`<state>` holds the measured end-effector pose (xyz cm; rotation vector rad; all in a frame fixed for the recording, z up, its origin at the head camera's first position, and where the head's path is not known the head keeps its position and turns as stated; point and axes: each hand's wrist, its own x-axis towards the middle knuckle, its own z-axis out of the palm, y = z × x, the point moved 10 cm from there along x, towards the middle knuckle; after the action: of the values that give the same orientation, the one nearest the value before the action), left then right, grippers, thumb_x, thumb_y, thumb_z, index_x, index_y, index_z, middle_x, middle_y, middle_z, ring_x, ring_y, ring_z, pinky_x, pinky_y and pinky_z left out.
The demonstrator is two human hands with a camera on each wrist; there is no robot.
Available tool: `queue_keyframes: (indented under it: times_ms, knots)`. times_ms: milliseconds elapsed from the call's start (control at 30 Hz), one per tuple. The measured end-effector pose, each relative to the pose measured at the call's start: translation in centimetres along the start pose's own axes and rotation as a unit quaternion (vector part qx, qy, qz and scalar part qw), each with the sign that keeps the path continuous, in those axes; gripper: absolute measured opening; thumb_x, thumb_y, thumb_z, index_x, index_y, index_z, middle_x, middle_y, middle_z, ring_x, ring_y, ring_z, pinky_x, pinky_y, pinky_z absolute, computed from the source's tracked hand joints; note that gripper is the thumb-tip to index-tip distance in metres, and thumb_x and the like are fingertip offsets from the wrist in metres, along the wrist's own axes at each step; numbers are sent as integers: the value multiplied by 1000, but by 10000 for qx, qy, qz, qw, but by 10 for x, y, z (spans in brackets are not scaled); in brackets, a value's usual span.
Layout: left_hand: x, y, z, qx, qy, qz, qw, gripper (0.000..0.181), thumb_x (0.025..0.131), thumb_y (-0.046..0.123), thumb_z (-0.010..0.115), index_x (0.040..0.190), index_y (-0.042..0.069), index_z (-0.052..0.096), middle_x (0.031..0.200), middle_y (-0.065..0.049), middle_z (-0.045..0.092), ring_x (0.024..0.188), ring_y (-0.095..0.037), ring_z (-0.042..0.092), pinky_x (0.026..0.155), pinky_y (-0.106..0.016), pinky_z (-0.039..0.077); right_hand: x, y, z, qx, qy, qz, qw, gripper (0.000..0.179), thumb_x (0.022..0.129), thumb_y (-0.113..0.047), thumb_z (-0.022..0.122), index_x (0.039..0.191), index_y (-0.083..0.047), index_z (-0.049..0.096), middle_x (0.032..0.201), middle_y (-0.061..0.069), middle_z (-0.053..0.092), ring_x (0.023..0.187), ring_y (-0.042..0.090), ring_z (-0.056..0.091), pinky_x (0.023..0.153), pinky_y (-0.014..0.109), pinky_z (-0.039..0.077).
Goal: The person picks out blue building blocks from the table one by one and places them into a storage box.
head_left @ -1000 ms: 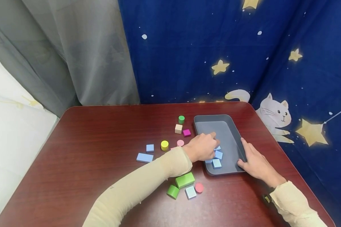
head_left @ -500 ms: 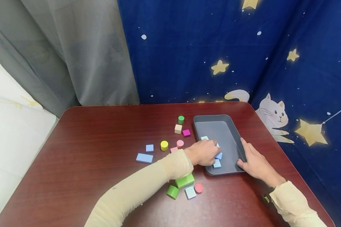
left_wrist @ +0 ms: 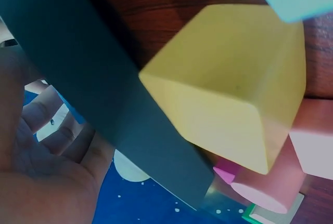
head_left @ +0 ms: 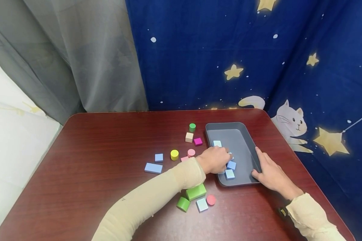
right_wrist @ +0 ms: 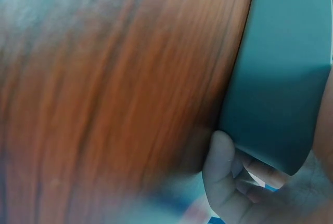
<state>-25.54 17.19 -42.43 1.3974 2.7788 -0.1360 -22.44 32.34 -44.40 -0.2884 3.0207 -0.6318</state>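
Note:
My left hand [head_left: 215, 160] reaches over the left rim of a grey tray [head_left: 238, 140], its fingers down among several light-blue blocks. One blue block [head_left: 231, 165] and a paler one [head_left: 230, 174] show just below the hand. Farther up the tray lies a pale block [head_left: 217, 143]. In the left wrist view the fingers are bent behind the tray's wall [left_wrist: 99, 78]; their tips are hidden. Along the tray's right side, my right hand [head_left: 271, 172] grips the wall, thumb on the rim near the corner and fingers along the side.
Left of the tray lie a yellow cylinder [head_left: 174, 155], two blue blocks, pink pieces, a magenta block [head_left: 198, 142], a cream block [head_left: 189, 137] and a green cylinder [head_left: 192, 127]. Nearer me are a green block [head_left: 196, 192], a green cylinder, a pale block and a pink disc.
My left hand has come slightly toward me in the tray, uncovering the pale block farther up, which has shifted a little away since half a second ago. The right hand and tray stay put.

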Motion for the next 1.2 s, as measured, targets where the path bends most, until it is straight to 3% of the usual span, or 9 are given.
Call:
queue_keyframes:
  times_ms: [300,1200]
  knots:
    - [2,-11,-1,21,112,-249,9996,27,105,23,71,131,20,79,119,-3,72,100,-20,74,85,-34,64,0,-1,0,-36,65,-80,9999,97,92,-9,77,166,15,19,148,41,45,126,57,56,104,75,48]
    - [2,-12,-3,-62,163,-187,9997,26,105,19,72,130,19,80,116,-3,71,97,-18,73,84,-30,62,0,-1,-3,-41,-2,-32,10000,97,92,-10,77,166,14,19,153,43,41,131,61,53,106,78,44]
